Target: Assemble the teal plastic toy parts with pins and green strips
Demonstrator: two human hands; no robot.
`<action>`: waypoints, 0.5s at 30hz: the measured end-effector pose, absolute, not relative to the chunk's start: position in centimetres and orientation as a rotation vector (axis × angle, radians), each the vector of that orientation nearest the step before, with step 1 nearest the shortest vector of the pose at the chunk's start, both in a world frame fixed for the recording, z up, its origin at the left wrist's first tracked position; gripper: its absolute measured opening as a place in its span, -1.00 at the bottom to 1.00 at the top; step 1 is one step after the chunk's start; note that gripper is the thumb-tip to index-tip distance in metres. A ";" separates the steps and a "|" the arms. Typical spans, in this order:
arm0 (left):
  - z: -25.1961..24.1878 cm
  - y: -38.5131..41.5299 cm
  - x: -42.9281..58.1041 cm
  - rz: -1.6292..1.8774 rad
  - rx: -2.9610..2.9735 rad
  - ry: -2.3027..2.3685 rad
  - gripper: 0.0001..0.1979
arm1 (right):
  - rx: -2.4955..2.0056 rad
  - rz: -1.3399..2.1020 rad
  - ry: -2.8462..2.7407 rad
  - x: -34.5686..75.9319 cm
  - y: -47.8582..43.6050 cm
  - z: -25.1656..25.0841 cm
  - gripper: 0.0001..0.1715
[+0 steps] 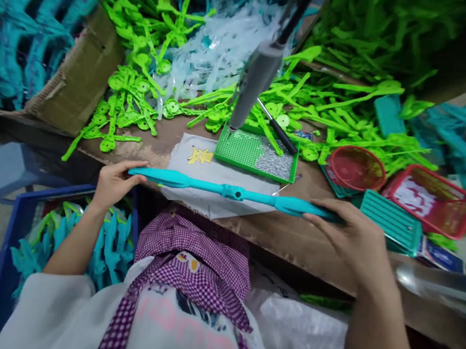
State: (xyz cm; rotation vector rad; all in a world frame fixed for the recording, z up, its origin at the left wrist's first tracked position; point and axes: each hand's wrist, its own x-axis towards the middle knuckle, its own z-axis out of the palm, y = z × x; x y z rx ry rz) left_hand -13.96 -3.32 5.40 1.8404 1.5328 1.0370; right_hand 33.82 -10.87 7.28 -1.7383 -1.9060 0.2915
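A long teal plastic bar lies across the near edge of the workbench, over a white cloth with a yellow cartoon figure. My left hand grips its left end with curled fingers. Gripping the bar's right end is my right hand, fingers wrapped over it. Just behind the bar sits a green tray of small screws. A grey electric screwdriver hangs above the tray's left corner.
Heaps of bright green plastic parts cover the bench behind. A hand screwdriver, a red round basket, a red rectangular basket and a teal box stand right. A blue crate with teal parts sits lower left; a cardboard box is left.
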 end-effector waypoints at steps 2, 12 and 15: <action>4.1 -3.4 -14.2 1.104 1.728 1.448 -0.45 | -1.784 0.184 -1.759 34.6 -11.0 7.0 -0.36; 5.0 -4.9 -14.0 1.053 1.945 1.416 -0.60 | -1.868 0.540 -0.812 33.7 -14.1 5.0 -0.66; 6.5 -8.3 -12.1 0.766 2.278 1.542 -0.42 | -1.766 0.332 -0.848 30.8 -15.2 6.4 -0.87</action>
